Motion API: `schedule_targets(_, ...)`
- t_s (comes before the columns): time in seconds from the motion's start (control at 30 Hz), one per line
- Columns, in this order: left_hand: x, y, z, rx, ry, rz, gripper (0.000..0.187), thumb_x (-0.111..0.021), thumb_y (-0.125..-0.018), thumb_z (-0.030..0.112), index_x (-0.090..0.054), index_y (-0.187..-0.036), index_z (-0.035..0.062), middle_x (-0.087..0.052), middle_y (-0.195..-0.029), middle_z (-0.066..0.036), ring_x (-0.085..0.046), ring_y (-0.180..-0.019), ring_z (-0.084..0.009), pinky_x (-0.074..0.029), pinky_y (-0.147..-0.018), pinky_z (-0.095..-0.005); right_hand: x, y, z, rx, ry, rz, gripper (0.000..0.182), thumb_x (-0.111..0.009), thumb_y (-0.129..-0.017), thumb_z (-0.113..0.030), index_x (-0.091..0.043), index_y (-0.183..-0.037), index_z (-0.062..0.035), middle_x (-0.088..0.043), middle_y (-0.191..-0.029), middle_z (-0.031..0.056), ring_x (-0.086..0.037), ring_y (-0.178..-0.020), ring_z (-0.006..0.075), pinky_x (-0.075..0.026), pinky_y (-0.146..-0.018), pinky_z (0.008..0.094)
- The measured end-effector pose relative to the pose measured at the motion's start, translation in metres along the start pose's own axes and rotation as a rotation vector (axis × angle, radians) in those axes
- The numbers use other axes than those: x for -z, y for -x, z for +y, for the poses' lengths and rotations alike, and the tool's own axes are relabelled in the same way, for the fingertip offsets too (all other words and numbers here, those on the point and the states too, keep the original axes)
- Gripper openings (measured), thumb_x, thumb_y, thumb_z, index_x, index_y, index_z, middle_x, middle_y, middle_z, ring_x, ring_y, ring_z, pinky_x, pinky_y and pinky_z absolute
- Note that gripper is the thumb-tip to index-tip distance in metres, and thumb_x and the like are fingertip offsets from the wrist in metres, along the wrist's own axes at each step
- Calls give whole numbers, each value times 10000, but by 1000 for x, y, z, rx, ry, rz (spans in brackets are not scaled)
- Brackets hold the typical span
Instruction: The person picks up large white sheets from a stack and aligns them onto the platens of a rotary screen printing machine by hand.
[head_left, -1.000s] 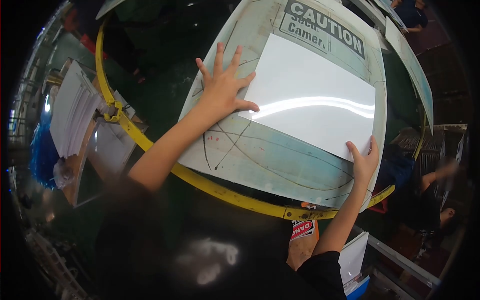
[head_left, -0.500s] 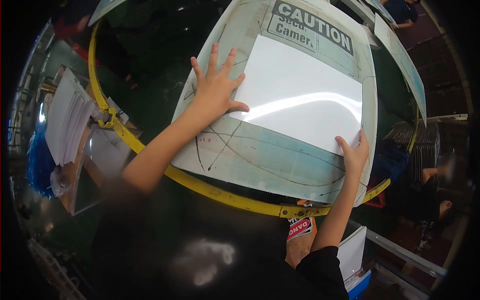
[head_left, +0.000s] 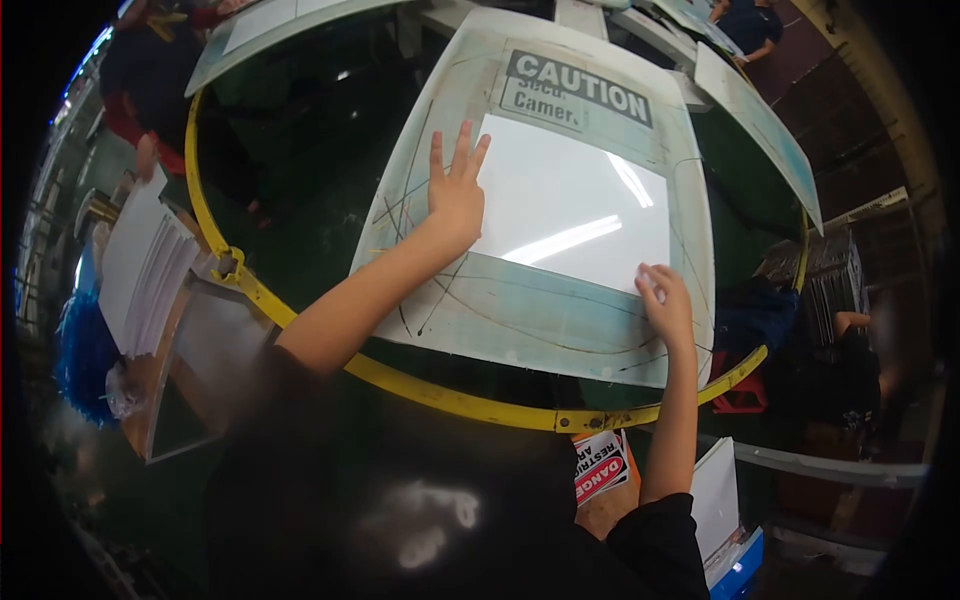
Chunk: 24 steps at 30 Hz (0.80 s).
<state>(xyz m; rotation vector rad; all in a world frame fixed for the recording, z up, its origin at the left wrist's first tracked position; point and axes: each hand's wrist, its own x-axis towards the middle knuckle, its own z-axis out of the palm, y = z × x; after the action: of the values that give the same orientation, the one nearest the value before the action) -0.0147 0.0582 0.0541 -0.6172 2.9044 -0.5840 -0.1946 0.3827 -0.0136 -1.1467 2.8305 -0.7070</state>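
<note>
A glossy white sheet (head_left: pixel 570 195) lies flat on a pale, curved, paint-marked board (head_left: pixel 500 330). It sits just below a printed "CAUTION" label (head_left: pixel 580 88). My left hand (head_left: pixel 457 200) rests along the left edge of the sheet, fingers stretched out and pointing up. At the lower right corner, my right hand (head_left: pixel 668 305) has its thumb and fingers bent together over the sheet. Whatever its fingertips pinch, if anything, is too small to make out. Two bright reflections cross the sheet's surface.
A yellow metal ring (head_left: pixel 450 397) curves in front of the board. Left stand stacked white sheets (head_left: pixel 150 265) beside blue shredded material (head_left: pixel 82 350). Red-and-white "DANGER" signs (head_left: pixel 603 470) lie below. Another board (head_left: pixel 755 125) is at right; other people work around the edges.
My right fingers have curled inward at the corner from a spread position. My left fingers are closer together. The view has shifted, with the board appearing smaller and the reflections split in two.
</note>
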Motion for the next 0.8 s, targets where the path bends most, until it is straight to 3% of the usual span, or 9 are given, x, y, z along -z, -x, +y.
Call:
schedule_targets(0.07, 1, 6, 10, -2, 69, 172, 543, -752, -676, 353, -615, -1169, 169, -65, -1547, -98, 76, -1397, -409, 32, -1012, -714, 19, 39, -12, 18, -224, -57, 581, -672, -792, -203, -476, -1331, -112, -516, -1293, 157, -519, -1130, 272, -435, -866, 335)
schedule_targets(0.13, -2, 35, 20, -61, 319, 429, 654, -768, -672, 304, -545, -1281, 223, -32, -1549, -99, 79, -1399, -401, 23, -993, -733, 50, 95, -24, 118, -61, 3, 650, -699, -765, -215, -445, -1350, -87, -423, -1398, 153, -429, -1253, 283, -359, -1001, 348)
schedule_targets(0.2, 12, 81, 31, -170, 627, 469, 646, -734, -717, 230, -503, -1319, 268, -14, -1549, -115, 82, -1380, -457, 10, -976, -748, 91, 161, -44, -2, 50, 55, 707, -751, -698, -208, -461, -1328, -67, -409, -1404, 147, -380, -1294, 293, -279, -1074, 353)
schedule_targets(0.27, 20, 125, 44, -252, 758, 525, 559, -723, -744, 249, -552, -1276, 268, -47, -1541, -158, 59, -1360, -510, 15, -986, -728, 116, 240, -28, -161, 116, 73, 731, -785, -621, -175, -495, -1284, -71, -469, -1329, 175, -406, -1256, 344, -328, -1044, 394)
schedule_targets(0.4, 24, 173, 74, -401, 861, 598, 419, -709, -778, 265, -626, -1189, 264, -119, -1517, -216, 28, -1356, -525, 18, -1019, -677, 146, 430, 23, -828, 314, -130, 875, -865, -469, -324, -532, -1235, -62, -555, -1226, 151, -481, -1164, 338, -386, -983, 412)
schedule_targets(0.5, 31, 181, 86, -472, 940, 632, 373, -706, -785, 257, -650, -1154, 265, -150, -1506, -235, 12, -1356, -527, 28, -1034, -649, 148, 493, 24, -983, 486, -239, 979, -894, -373, -376, -536, -1224, -48, -549, -1231, 169, -492, -1154, 340, -398, -972, 417)
schedule_targets(0.6, 43, 184, 108, -549, 1024, 661, 402, -709, -774, 247, -639, -1168, 283, -179, -1503, -216, -24, -1355, -517, 2, -1038, -647, 131, 536, 32, -883, 470, -190, 1028, -904, -338, -399, -530, -1223, -34, -536, -1246, 184, -492, -1155, 337, -403, -968, 420)
schedule_targets(0.7, 67, 191, 127, -623, 1099, 643, 453, -729, -747, 235, -626, -1182, 310, -234, -1498, -164, -88, -1355, -480, -83, -1052, -634, 124, 558, 40, -969, 166, 17, 1033, -896, -333, -424, -528, -1210, -21, -547, -1220, 174, -480, -1174, 336, -400, -977, 406)
schedule_targets(0.8, 71, 193, 132, -660, 1095, 649, 482, -750, -718, 211, -629, -1174, 311, -238, -1498, -159, -91, -1357, -469, -108, -1048, -631, 120, 568, 44, -792, 258, 192, 754, -842, -550, -401, -549, -1118, 0, -583, -1101, 161, -536, -1018, 299, -436, -875, 369)
